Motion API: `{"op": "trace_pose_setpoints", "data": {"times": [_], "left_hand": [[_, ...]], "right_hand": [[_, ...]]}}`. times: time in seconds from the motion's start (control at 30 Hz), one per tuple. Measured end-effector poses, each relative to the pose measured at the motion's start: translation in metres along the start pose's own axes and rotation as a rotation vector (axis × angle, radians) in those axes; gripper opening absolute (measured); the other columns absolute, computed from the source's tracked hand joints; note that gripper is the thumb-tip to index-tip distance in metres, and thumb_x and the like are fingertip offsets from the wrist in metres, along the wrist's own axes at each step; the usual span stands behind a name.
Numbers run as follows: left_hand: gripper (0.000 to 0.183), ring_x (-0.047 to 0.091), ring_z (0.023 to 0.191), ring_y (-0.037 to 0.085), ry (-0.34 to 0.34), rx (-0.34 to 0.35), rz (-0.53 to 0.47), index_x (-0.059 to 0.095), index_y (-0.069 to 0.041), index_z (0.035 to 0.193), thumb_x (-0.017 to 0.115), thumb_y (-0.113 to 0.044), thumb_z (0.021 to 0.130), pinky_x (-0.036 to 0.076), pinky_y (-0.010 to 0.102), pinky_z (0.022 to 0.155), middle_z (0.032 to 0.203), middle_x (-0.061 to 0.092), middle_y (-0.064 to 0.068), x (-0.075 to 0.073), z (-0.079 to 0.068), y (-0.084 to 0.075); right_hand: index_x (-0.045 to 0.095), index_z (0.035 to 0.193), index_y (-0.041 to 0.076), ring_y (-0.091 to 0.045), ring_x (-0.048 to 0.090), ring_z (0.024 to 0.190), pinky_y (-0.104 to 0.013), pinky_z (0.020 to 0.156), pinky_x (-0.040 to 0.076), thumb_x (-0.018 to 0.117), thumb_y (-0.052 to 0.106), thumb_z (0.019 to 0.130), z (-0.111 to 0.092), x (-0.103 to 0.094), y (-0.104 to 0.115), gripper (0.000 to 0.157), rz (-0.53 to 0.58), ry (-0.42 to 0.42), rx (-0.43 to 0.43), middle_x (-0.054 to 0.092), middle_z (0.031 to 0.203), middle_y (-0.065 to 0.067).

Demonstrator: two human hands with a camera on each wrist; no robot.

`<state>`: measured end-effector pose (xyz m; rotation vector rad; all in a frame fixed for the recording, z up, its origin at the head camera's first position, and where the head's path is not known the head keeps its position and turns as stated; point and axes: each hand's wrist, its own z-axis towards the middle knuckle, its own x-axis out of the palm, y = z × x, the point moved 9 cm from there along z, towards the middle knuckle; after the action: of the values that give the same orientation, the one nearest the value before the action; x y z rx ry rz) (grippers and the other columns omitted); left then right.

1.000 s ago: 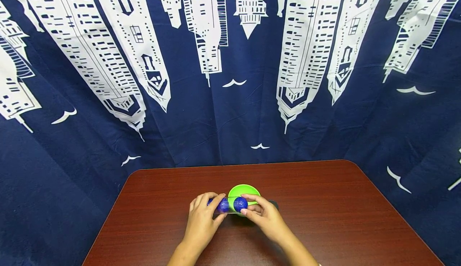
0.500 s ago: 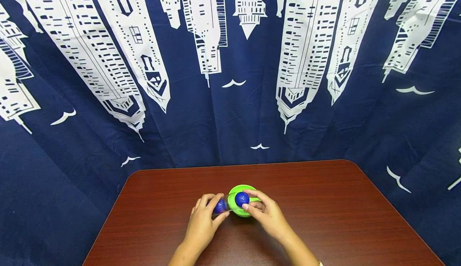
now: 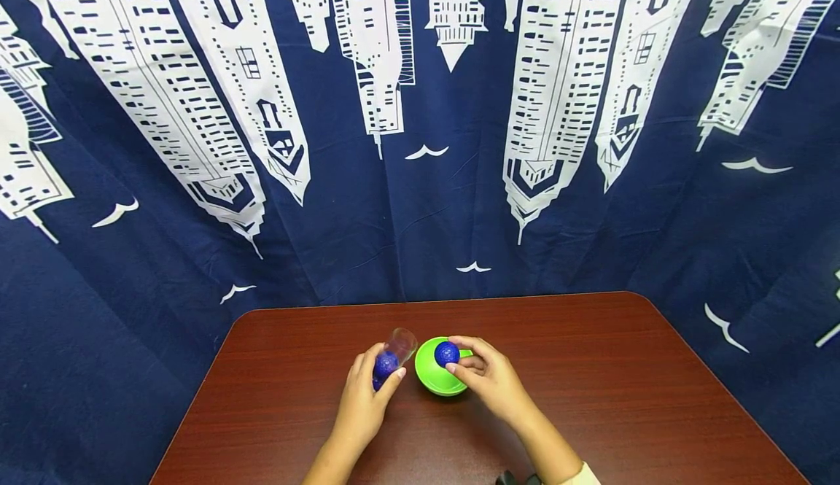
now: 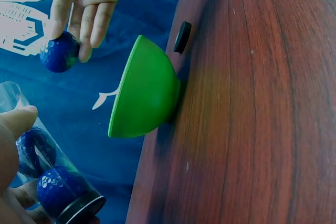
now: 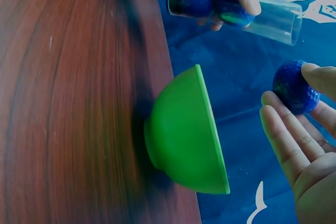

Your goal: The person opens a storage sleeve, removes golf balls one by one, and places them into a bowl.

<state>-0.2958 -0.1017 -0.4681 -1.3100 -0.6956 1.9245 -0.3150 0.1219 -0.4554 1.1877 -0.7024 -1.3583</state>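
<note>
My left hand (image 3: pixel 359 397) grips a clear plastic tube (image 3: pixel 402 342), tilted with its uncovered end up and toward the bowl. Two blue golf balls (image 4: pixel 59 190) sit inside, stacked against the black cap (image 4: pixel 81 209) at its lower end. Between thumb and fingertips, my right hand (image 3: pixel 494 383) pinches a third blue golf ball (image 3: pixel 447 354), held above a green bowl (image 3: pixel 434 380). The wrist views show that ball clear of the bowl's rim. The bowl stands upright on the table, and the part of its inside that shows holds nothing.
A small black disc-shaped lid (image 4: pixel 182 37) lies on the brown wooden table (image 3: pixel 295 368) near the bowl; the right hand hides it in the head view. Behind the table hangs a navy cloth (image 3: pixel 354 237) with white buildings. A dark object (image 3: pixel 515 478) shows beside the right forearm.
The right hand has drawn one golf ball out of the tube and moved it slightly right, over the bowl. The left hand has tipped the tube from level to mouth-up.
</note>
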Motion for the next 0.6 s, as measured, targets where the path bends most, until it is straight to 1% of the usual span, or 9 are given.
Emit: {"op": "trace_pose_setpoints", "data": {"times": [0.13,0.23,0.4,0.6], "left_hand": [[0.052,0.061,0.120,0.031,-0.009,-0.021,-0.032,0.055,-0.016,0.138,0.071,-0.040,0.094,0.052,0.055,0.099,0.129,0.061,0.011,0.000,0.001,0.004],[0.052,0.063,0.118,0.030,-0.026,-0.029,-0.054,0.057,-0.018,0.136,0.073,-0.041,0.092,0.052,0.053,0.098,0.128,0.063,0.009,-0.001,0.001,0.008],[0.053,0.065,0.113,0.026,-0.058,-0.052,-0.094,0.060,-0.020,0.133,0.077,-0.043,0.088,0.054,0.051,0.096,0.123,0.065,0.006,-0.004,0.001,0.012],[0.053,0.065,0.112,0.025,-0.077,-0.071,-0.123,0.061,-0.021,0.131,0.080,-0.041,0.086,0.054,0.051,0.097,0.121,0.066,0.005,-0.004,0.001,0.014]], "right_hand": [[0.065,0.129,0.009,-0.010,0.070,0.092,-0.020,0.082,0.058,0.078,0.016,0.089,0.005,-0.002,-0.003,0.043,-0.073,-0.005,0.000,0.064,0.118,-0.012],[0.065,0.129,0.007,-0.012,0.070,0.092,-0.020,0.083,0.058,0.079,0.016,0.089,0.008,-0.001,-0.005,0.043,-0.124,0.001,-0.001,0.066,0.119,-0.012],[0.065,0.128,0.005,-0.020,0.073,0.094,-0.026,0.082,0.060,0.078,0.017,0.089,0.012,0.005,-0.008,0.042,-0.192,0.045,-0.023,0.066,0.120,-0.013],[0.066,0.127,0.005,-0.024,0.074,0.093,-0.027,0.079,0.060,0.078,0.012,0.089,0.016,0.011,-0.012,0.040,-0.298,0.091,-0.061,0.067,0.116,-0.009]]}}
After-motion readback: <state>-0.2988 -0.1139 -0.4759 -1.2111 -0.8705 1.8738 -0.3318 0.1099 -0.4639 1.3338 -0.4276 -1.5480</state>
